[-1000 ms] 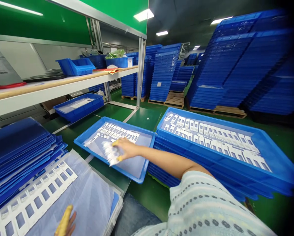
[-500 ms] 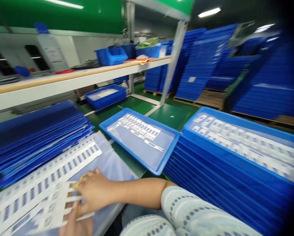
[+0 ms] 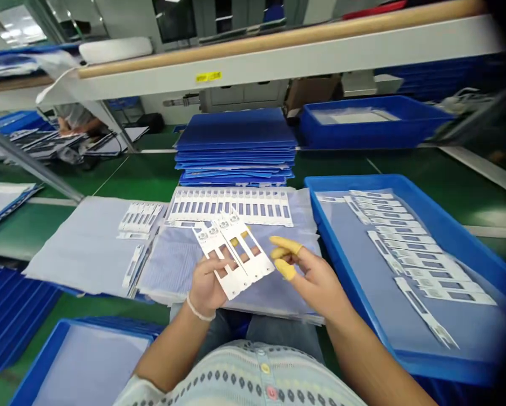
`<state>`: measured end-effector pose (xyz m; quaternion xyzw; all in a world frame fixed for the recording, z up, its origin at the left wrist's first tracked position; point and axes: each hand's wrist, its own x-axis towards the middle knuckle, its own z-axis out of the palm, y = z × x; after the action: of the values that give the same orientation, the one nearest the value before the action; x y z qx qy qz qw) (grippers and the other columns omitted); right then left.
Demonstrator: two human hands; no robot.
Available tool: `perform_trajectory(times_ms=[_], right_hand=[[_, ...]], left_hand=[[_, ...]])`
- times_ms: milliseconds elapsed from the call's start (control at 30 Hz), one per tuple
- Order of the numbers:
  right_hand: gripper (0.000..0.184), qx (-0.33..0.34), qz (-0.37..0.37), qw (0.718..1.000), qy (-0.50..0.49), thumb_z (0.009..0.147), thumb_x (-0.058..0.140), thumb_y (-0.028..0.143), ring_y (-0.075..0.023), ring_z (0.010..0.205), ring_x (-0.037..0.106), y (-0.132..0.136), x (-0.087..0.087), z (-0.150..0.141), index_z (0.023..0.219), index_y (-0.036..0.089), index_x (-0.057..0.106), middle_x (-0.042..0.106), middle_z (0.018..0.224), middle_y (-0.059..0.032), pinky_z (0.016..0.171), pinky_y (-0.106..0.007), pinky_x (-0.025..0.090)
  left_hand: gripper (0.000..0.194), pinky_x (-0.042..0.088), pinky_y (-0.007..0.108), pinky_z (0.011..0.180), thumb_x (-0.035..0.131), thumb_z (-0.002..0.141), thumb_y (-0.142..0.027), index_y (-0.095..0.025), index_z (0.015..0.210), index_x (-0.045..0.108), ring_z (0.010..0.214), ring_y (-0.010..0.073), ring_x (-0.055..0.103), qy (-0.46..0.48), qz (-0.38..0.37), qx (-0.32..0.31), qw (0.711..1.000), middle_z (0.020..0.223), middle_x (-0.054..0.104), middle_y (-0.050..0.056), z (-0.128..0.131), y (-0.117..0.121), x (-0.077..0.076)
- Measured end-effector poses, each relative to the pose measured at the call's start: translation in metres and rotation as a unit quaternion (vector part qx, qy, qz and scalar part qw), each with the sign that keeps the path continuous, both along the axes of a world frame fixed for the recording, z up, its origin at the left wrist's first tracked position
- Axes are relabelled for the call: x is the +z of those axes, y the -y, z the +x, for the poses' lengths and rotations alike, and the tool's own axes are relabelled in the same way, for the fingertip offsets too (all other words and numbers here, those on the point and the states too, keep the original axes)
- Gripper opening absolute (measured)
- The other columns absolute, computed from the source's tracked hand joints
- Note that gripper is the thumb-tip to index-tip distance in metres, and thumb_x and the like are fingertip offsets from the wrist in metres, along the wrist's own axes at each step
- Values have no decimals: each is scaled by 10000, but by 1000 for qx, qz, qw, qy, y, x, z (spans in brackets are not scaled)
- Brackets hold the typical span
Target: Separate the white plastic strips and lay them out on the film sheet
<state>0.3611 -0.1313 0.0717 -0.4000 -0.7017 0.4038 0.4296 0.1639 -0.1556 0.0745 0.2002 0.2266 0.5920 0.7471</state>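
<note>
My left hand [image 3: 208, 285] grips several flat white slotted plates [image 3: 249, 275], fanned side by side and raised over a pale sheet. Rectangular cutouts run through each plate. To their right is my right hand [image 3: 318, 279], its fingers apart and nothing in it. Yellow finger cots [image 3: 285, 269] cover some of its fingertips. Just beyond, a row of similar white plates [image 3: 231, 194] lies across the pale sheet [image 3: 274, 293]. A smaller group of white plates [image 3: 140, 217] rests on another pale sheet [image 3: 79, 242] to the left.
A blue tray [image 3: 346, 270] on the right holds more white plates [image 3: 430, 254]. Stacked blue sheets [image 3: 236, 132] stand behind the row, with a blue bin [image 3: 363, 135] to their right. A shelf [image 3: 278, 62] spans above. Another blue tray [image 3: 54, 344] sits low at left.
The view has swung left. Both hands were at the white plates earlier; now the left hand holds several of them up and the right hand is apart from them.
</note>
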Motion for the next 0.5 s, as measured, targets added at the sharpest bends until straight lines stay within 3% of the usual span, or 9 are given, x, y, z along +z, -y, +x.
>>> perform_trajectory(times_ms=[100, 167, 267, 400, 500], right_hand=[[423, 91, -138, 980, -112, 881, 590, 406, -129, 604, 549, 9, -1, -1, 1272, 248, 555, 551, 759, 0, 545, -261, 496], [442, 108, -173, 965, -164, 861, 631, 409, -117, 569, 544, 17, -1, -2, 1275, 270, 564, 534, 739, 11, 516, -246, 490], [423, 113, -183, 958, -191, 856, 655, 361, -110, 571, 558, 27, 3, -1, 1270, 324, 577, 559, 755, 14, 523, -233, 499], [426, 80, -164, 967, -176, 864, 651, 345, -114, 606, 561, 41, 15, 0, 1283, 331, 573, 575, 757, 4, 553, -225, 513], [442, 68, -129, 977, -156, 871, 640, 366, -135, 627, 574, 49, 24, -1, 1303, 325, 558, 584, 754, -10, 559, -242, 526]], left_hand=[[413, 381, 602, 1008, 562, 705, -138, -162, 1110, 641, 1215, 388, 521, 12, 31, -54, 998, 805, 699, 82, -7, 4, 12], [232, 386, 609, 999, 582, 694, -160, -130, 899, 685, 1210, 409, 518, 15, 47, -90, 995, 674, 664, 80, -10, 5, 20], [196, 398, 603, 992, 603, 672, -183, -116, 839, 681, 1216, 423, 507, 3, 44, -120, 992, 788, 693, 111, -11, 6, 30], [445, 422, 583, 980, 613, 626, -190, -120, 1064, 652, 1222, 423, 501, -21, 13, -128, 991, 1080, 682, 147, -11, 11, 43], [613, 451, 567, 953, 620, 609, -206, -149, 1218, 586, 1213, 426, 508, -15, -9, -144, 989, 1140, 668, 136, -11, 17, 52]])
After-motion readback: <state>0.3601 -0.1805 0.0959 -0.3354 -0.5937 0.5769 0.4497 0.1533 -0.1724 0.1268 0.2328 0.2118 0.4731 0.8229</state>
